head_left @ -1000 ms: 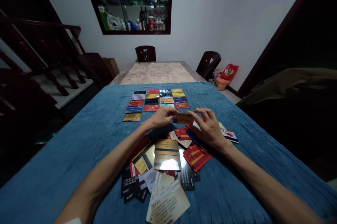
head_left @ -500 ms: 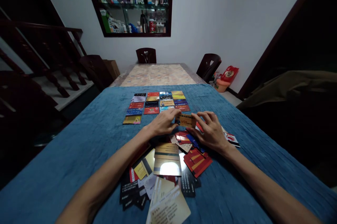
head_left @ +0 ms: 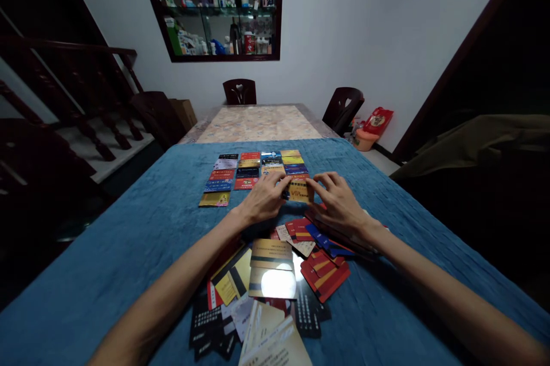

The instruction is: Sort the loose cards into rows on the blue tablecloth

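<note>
My left hand (head_left: 263,199) and my right hand (head_left: 339,204) both pinch one gold card (head_left: 299,190) by its short edges, close above the blue cloth (head_left: 129,251). The card hangs at the near right corner of a neat grid of cards (head_left: 253,170) laid out in rows. Between my forearms lies a loose heap of cards (head_left: 275,274), gold, red, black and white, overlapping one another. Several red and blue cards (head_left: 320,240) sit under my right wrist.
Beyond the blue cloth the bare marbled tabletop (head_left: 258,122) shows. Two dark chairs (head_left: 239,91) stand at the far end, and a wall cabinet (head_left: 215,5) full of bottles hangs above. A stair railing (head_left: 64,97) runs along the left. An orange tub (head_left: 363,138) sits on the floor.
Both hands have carried the gold card forward, away from the heap, to the near right edge of the card grid. The card now lies lower and flatter.
</note>
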{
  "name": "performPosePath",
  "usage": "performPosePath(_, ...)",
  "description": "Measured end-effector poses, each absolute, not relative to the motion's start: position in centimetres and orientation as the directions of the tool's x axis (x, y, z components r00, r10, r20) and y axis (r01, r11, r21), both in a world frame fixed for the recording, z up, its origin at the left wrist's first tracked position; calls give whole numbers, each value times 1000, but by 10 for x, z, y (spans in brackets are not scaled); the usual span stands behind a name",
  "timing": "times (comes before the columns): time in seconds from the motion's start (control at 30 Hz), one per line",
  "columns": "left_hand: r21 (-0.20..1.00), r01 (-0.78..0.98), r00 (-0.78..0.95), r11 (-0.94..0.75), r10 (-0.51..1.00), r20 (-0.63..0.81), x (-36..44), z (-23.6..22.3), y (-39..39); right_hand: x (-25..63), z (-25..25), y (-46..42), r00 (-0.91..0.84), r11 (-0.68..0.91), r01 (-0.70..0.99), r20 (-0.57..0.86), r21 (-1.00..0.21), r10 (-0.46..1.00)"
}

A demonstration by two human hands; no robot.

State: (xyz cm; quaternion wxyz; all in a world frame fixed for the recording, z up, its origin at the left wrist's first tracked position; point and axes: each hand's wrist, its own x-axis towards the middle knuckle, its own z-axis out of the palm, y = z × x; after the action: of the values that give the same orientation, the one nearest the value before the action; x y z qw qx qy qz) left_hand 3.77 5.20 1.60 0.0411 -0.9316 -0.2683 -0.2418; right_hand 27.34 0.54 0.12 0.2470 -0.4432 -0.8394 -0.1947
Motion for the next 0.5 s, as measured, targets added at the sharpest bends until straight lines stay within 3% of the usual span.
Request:
performPosePath(0.27, 77, 613, 679, -786, 575, 456, 25, 33, 102, 260, 23, 78, -528, 583, 809, 534, 79, 661)
performPosePath(0.5, 56, 722, 646, -690, 700, 305, 12, 31, 148, 237, 24, 124, -479, 532, 847, 411, -18, 776)
